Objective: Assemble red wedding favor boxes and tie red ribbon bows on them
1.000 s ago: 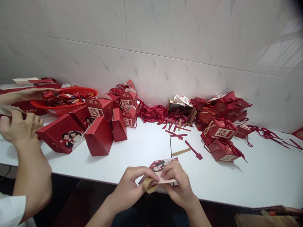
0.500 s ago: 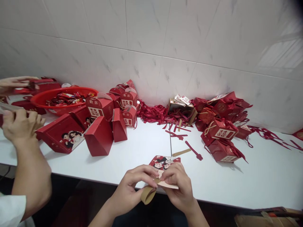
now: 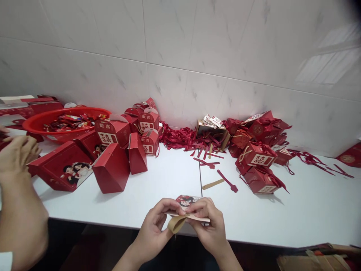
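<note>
Just over the table's front edge, my left hand [image 3: 155, 227] pinches a tan paper strip [image 3: 175, 225] that is bent into a loop. My right hand [image 3: 211, 224] grips a folded printed card piece [image 3: 186, 200], red with cartoon figures on one side and pale on the other. The fingertips of both hands meet where strip and card come together; the join itself is hidden under them. Beyond my hands lie a flat tan strip [image 3: 213, 184] and a dark red strip [image 3: 227, 181] with a flower-shaped end.
Red gift boxes [image 3: 111, 169] stand at left by a red basin [image 3: 31, 124] of wrapped sweets. Another person's hand [image 3: 19, 150] works at far left. Red ribbons [image 3: 180, 137], a small open box [image 3: 225, 135] of strips and ribbon-tied boxes [image 3: 259, 158] line the wall.
My hands have tilted the card flatter, so less of its printed side shows; the strip stays looped. The view has shifted slightly, and the other person's upper hand has left the basin's side.
</note>
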Motion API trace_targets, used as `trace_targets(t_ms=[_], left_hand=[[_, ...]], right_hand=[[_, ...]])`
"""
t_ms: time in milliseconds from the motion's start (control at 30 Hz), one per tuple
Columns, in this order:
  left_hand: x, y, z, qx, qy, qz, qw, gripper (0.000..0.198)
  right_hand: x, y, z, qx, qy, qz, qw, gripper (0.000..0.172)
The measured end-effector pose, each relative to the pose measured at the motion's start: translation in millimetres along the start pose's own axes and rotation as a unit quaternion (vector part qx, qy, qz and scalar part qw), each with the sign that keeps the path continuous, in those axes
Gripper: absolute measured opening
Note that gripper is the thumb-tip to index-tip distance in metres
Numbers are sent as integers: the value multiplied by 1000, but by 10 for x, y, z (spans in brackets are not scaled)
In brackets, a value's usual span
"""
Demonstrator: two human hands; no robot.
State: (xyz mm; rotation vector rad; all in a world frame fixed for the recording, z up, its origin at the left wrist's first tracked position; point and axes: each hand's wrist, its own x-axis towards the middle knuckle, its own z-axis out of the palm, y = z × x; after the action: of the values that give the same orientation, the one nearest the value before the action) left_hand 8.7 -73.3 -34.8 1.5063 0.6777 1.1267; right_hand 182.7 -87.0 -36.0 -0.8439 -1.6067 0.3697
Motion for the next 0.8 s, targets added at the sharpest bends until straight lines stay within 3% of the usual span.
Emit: trace_targets(t_ms=[300,367,533,633,733,800], left_hand=[[98,-37,59,42,16,-11,999,17],[127,-47,66,43,28,-12,999,16],[133,-73,85,42,47,-9,998,17],[78,-105,95,64,75,13,995,27],[35,-142,35,61,181,17,981,44],[33,-169,-67,56,221,15,974,46]], right_hand=[[-98,105,70,29,100,70,992,30],[-79,110,-35,25,62,70,995,26],[4,61,-485,-94,-142,44,984,18],[104,80,-685,-113,-184,91,972,18],[385,175,-898,-99,-124,121,980,13],[701,252,-1112,-111,12,136,984,18]])
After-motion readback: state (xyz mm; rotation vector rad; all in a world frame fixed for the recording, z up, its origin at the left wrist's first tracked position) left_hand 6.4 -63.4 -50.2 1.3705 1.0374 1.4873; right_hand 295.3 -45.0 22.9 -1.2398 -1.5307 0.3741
